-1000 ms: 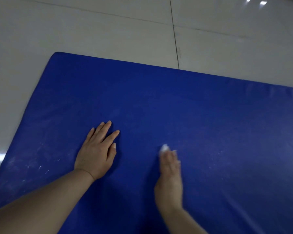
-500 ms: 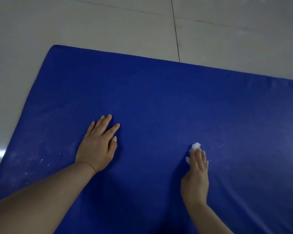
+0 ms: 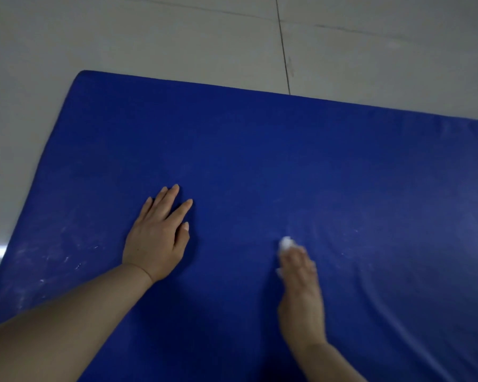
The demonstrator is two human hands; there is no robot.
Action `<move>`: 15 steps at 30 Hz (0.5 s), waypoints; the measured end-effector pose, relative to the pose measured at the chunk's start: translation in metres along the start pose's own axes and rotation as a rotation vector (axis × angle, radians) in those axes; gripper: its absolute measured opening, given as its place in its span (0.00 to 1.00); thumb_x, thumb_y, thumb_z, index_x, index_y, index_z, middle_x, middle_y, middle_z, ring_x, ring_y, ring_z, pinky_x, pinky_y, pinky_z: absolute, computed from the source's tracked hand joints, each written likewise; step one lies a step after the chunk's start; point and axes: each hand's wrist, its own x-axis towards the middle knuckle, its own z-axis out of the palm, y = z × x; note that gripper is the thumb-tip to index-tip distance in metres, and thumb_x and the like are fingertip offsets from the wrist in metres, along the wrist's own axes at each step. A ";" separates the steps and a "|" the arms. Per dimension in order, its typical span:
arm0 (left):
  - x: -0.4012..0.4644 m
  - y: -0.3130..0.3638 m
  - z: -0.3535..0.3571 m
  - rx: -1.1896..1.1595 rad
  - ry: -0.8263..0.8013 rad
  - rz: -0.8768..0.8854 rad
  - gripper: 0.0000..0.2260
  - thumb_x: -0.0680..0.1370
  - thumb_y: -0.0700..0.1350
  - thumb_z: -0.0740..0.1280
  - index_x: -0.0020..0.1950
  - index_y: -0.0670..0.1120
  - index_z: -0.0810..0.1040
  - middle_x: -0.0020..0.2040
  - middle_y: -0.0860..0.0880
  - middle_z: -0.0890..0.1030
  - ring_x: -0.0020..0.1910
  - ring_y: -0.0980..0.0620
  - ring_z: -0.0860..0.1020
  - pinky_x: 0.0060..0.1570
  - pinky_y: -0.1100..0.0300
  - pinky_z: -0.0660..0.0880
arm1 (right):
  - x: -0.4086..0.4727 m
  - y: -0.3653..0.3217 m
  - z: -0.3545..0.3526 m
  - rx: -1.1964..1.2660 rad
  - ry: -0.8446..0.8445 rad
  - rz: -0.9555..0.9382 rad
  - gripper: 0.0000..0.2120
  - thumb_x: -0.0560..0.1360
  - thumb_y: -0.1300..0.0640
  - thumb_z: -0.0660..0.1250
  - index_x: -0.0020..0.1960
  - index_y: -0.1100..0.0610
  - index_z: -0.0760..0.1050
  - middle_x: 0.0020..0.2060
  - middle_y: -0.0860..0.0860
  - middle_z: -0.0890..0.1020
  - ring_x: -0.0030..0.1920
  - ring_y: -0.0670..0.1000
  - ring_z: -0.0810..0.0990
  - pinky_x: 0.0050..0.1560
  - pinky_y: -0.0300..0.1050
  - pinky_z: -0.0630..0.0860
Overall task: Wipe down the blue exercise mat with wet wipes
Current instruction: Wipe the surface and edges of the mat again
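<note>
The blue exercise mat [image 3: 260, 161] lies flat on the floor and fills most of the view. My left hand [image 3: 156, 238] rests on it palm down, fingers straight and spread, left of centre. My right hand [image 3: 298, 282], blurred by motion, presses a small white wet wipe [image 3: 285, 243] onto the mat with flat fingers. The wipe pokes out beyond the fingertips and at the hand's left side; the rest of it is hidden under the hand. Pale smears and specks [image 3: 53, 257] mark the mat near its left edge.
Glossy light floor tiles [image 3: 177, 37] surround the mat at the back and left, with a dark grout line [image 3: 283, 45] running away from me. The mat's far left corner [image 3: 83, 74] is rounded. Faint wrinkles [image 3: 398, 312] show on the mat's right side.
My right hand slid the wipe to the right, then back toward the left. My left hand has stayed planted in the same spot on the mat.
</note>
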 end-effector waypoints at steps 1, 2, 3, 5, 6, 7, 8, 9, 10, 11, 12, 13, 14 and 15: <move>-0.004 0.002 0.000 -0.006 -0.007 0.010 0.25 0.79 0.52 0.47 0.71 0.44 0.70 0.76 0.44 0.61 0.75 0.47 0.57 0.74 0.50 0.52 | -0.001 0.017 -0.005 -0.014 0.036 0.099 0.28 0.71 0.76 0.56 0.70 0.64 0.66 0.70 0.56 0.69 0.71 0.57 0.64 0.73 0.44 0.50; -0.011 0.003 0.000 -0.014 -0.021 0.034 0.24 0.79 0.51 0.48 0.70 0.44 0.71 0.75 0.44 0.61 0.75 0.47 0.57 0.74 0.50 0.52 | -0.003 0.024 -0.008 -0.012 0.040 0.180 0.32 0.71 0.78 0.55 0.73 0.61 0.60 0.72 0.55 0.65 0.73 0.53 0.58 0.75 0.43 0.47; -0.020 0.007 0.001 -0.020 -0.038 0.077 0.23 0.79 0.50 0.49 0.69 0.44 0.72 0.75 0.44 0.61 0.75 0.47 0.57 0.74 0.50 0.52 | -0.006 0.022 -0.007 -0.003 0.040 0.224 0.37 0.68 0.81 0.56 0.74 0.59 0.57 0.73 0.54 0.62 0.75 0.52 0.55 0.75 0.43 0.46; -0.041 0.014 0.006 -0.009 -0.079 0.188 0.22 0.81 0.50 0.48 0.69 0.45 0.72 0.75 0.43 0.62 0.75 0.47 0.57 0.74 0.50 0.51 | -0.019 0.000 0.002 0.006 0.037 0.162 0.39 0.61 0.83 0.54 0.72 0.65 0.62 0.71 0.56 0.66 0.74 0.56 0.56 0.73 0.44 0.50; -0.050 0.016 0.009 0.008 -0.108 0.221 0.23 0.82 0.51 0.46 0.69 0.46 0.72 0.75 0.44 0.62 0.75 0.47 0.57 0.73 0.50 0.51 | -0.029 -0.017 0.012 -0.016 0.028 0.067 0.37 0.61 0.79 0.54 0.70 0.67 0.65 0.70 0.56 0.68 0.73 0.56 0.58 0.71 0.45 0.53; -0.055 0.018 0.011 0.030 -0.134 0.232 0.23 0.82 0.51 0.45 0.69 0.46 0.72 0.75 0.44 0.62 0.75 0.47 0.57 0.73 0.50 0.51 | -0.040 -0.035 0.022 -0.023 0.004 -0.043 0.33 0.64 0.73 0.54 0.70 0.66 0.66 0.70 0.54 0.68 0.74 0.55 0.56 0.69 0.45 0.56; -0.058 0.019 0.012 0.053 -0.146 0.228 0.23 0.82 0.51 0.46 0.69 0.46 0.72 0.75 0.44 0.62 0.75 0.48 0.57 0.72 0.50 0.51 | -0.048 -0.052 0.029 -0.009 -0.025 -0.143 0.30 0.67 0.67 0.54 0.70 0.63 0.66 0.71 0.51 0.67 0.75 0.52 0.56 0.69 0.44 0.58; -0.058 0.019 0.012 0.070 -0.151 0.217 0.21 0.81 0.50 0.48 0.69 0.47 0.72 0.75 0.45 0.62 0.75 0.48 0.57 0.72 0.50 0.52 | -0.054 -0.062 0.032 0.025 -0.062 -0.222 0.27 0.70 0.64 0.54 0.70 0.60 0.66 0.71 0.50 0.69 0.74 0.50 0.59 0.69 0.44 0.59; -0.057 0.019 0.012 0.079 -0.155 0.206 0.21 0.80 0.49 0.51 0.69 0.47 0.73 0.75 0.45 0.63 0.74 0.48 0.58 0.72 0.50 0.52 | -0.055 -0.063 0.033 0.051 -0.097 -0.271 0.25 0.72 0.63 0.54 0.69 0.58 0.67 0.69 0.49 0.72 0.72 0.49 0.64 0.70 0.44 0.59; -0.056 0.020 0.012 0.079 -0.160 0.201 0.21 0.79 0.49 0.52 0.69 0.47 0.73 0.75 0.45 0.63 0.74 0.48 0.59 0.72 0.50 0.53 | -0.050 -0.058 0.030 0.064 -0.125 -0.295 0.25 0.72 0.63 0.54 0.68 0.58 0.70 0.67 0.49 0.74 0.70 0.49 0.67 0.70 0.44 0.59; -0.055 0.020 0.012 0.072 -0.163 0.200 0.21 0.79 0.48 0.52 0.68 0.47 0.73 0.74 0.45 0.64 0.74 0.48 0.59 0.72 0.50 0.53 | -0.042 -0.048 0.025 0.071 -0.131 -0.282 0.24 0.72 0.64 0.55 0.67 0.59 0.72 0.67 0.50 0.74 0.69 0.50 0.68 0.70 0.44 0.57; -0.055 0.020 0.012 0.064 -0.163 0.199 0.21 0.79 0.48 0.52 0.68 0.47 0.73 0.74 0.46 0.64 0.74 0.48 0.60 0.71 0.50 0.54 | -0.034 -0.035 0.018 0.079 -0.099 -0.235 0.25 0.71 0.67 0.55 0.66 0.61 0.73 0.67 0.52 0.74 0.69 0.50 0.67 0.71 0.44 0.55; -0.055 0.020 0.011 0.056 -0.160 0.195 0.20 0.80 0.48 0.51 0.68 0.47 0.73 0.74 0.46 0.64 0.74 0.49 0.60 0.71 0.50 0.54 | -0.024 -0.020 0.011 0.087 -0.062 -0.163 0.26 0.68 0.72 0.57 0.65 0.63 0.73 0.66 0.54 0.74 0.70 0.48 0.64 0.71 0.43 0.53; -0.055 0.020 0.011 0.053 -0.159 0.191 0.21 0.81 0.48 0.50 0.68 0.48 0.74 0.74 0.46 0.65 0.74 0.49 0.60 0.71 0.49 0.54 | -0.015 -0.007 0.005 0.088 -0.036 -0.089 0.30 0.64 0.79 0.59 0.65 0.65 0.72 0.66 0.57 0.73 0.73 0.45 0.58 0.72 0.43 0.50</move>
